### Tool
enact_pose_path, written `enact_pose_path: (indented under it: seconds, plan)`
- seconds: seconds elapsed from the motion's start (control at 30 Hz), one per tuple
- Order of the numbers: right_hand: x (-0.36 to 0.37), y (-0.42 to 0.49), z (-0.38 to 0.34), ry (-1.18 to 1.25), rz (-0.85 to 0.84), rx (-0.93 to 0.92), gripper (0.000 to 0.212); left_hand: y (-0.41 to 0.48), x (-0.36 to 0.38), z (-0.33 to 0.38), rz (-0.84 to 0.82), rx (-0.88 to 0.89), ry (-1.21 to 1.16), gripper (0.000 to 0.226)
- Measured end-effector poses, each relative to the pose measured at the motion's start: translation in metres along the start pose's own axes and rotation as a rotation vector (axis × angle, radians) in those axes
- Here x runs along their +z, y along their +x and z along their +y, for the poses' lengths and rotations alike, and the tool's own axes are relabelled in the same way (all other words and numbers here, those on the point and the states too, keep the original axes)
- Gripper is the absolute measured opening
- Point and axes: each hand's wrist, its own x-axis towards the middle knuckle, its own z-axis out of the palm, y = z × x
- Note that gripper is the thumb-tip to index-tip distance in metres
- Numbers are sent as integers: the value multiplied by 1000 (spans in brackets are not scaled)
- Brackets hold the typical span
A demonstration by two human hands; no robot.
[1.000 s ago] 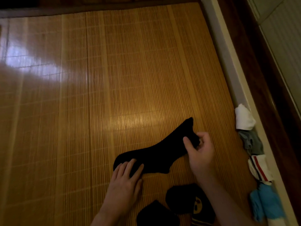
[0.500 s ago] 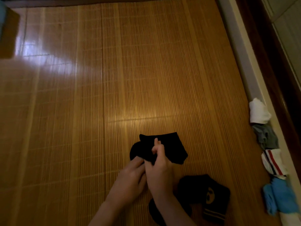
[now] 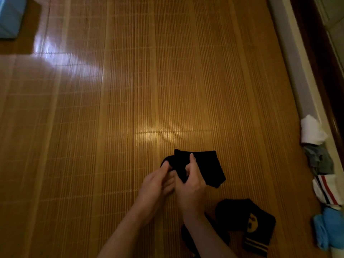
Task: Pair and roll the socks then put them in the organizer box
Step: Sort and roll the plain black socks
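A plain black sock (image 3: 206, 166) lies folded over on the bamboo mat (image 3: 130, 90), just beyond my hands. My right hand (image 3: 189, 185) grips its near fold, the forefinger stretched out on top of the cloth. My left hand (image 3: 158, 181) pinches the sock's rounded left end. A black sock with a yellow face and stripes (image 3: 249, 222) lies near my right forearm, and another dark sock (image 3: 188, 237) is partly hidden under that arm.
Rolled socks line the mat's right edge: white (image 3: 311, 130), grey (image 3: 319, 161), white with red and dark stripes (image 3: 326, 190), blue (image 3: 327, 228). A blue box (image 3: 9, 17) stands at the far left corner. A pale ledge (image 3: 290, 53) runs along the right.
The black sock lay stretched out a second ago; my right hand has folded its far end over toward the left, and both hands now meet at the fold.
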Motion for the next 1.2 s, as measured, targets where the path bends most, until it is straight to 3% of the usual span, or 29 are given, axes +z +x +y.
enact_pose_path:
  seconds: [0.07,0.17,0.27,0.33,0.43,0.53,0.67,0.77,0.9,0.97,1.1,1.2]
  plan:
    - [1,-3,4,-4,-60,-36,43,11,10,10,39,10,29,29]
    - [-1,-3,12,-113,-163,-184,42,26,16,14,251,50,153,24]
    - [-10,-1,21,-141,-186,-279,29,36,10,13,367,100,420,21]
    - [-19,4,31,-177,-44,-175,29,39,5,12,425,89,505,20]
    - [-36,19,42,-195,179,215,35,41,-2,7,431,61,539,18]
    - [-43,30,54,-220,80,392,37,38,-5,3,420,81,589,15]
    - [-49,34,61,-178,-43,381,27,31,-5,4,418,120,676,6]
    - [-51,34,64,-120,-62,362,24,27,-7,2,500,165,857,16]
    - [-50,33,67,-102,-63,349,23,22,-7,4,485,152,773,4]
    - [-50,33,68,-93,-67,352,22,22,-8,3,480,149,773,15]
    - [-51,33,70,-133,-101,312,25,19,-11,-1,519,249,792,14]
    - [-52,30,70,-182,-92,261,31,16,-12,-3,538,347,871,37]
